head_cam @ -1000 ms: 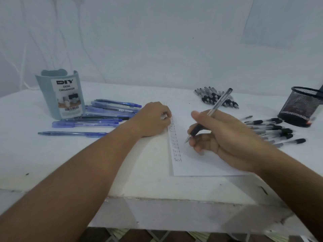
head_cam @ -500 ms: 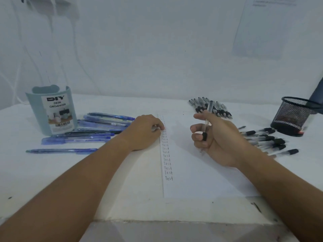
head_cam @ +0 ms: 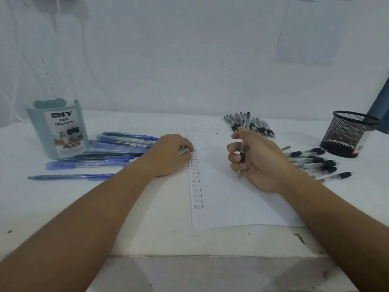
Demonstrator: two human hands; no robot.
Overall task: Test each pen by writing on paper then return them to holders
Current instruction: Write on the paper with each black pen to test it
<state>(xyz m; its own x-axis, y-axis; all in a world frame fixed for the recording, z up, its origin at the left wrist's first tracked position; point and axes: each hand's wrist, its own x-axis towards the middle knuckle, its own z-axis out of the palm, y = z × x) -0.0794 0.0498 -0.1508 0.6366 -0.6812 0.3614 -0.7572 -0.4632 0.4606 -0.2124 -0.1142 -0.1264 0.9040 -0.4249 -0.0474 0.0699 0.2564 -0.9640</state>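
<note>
Right hand (head_cam: 259,159) grips 1 pen (head_cam: 244,142) upright; left hand (head_cam: 172,152), fingers curled, pins the paper (head_cam: 231,203); letting go risks the sheet sliding mid-word

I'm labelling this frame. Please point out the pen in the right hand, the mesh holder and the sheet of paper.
pen (head_cam: 246,121), head view, on the clear upper barrel above the fist.
mesh holder (head_cam: 345,133), head view, on its front wall.
sheet of paper (head_cam: 227,199), head view, on its bare middle.

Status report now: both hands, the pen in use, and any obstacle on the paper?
Right hand grips clear black-grip pen, tip above white paper sheet. Left hand rests on paper's left edge. No obstacle on the writing area.
</note>
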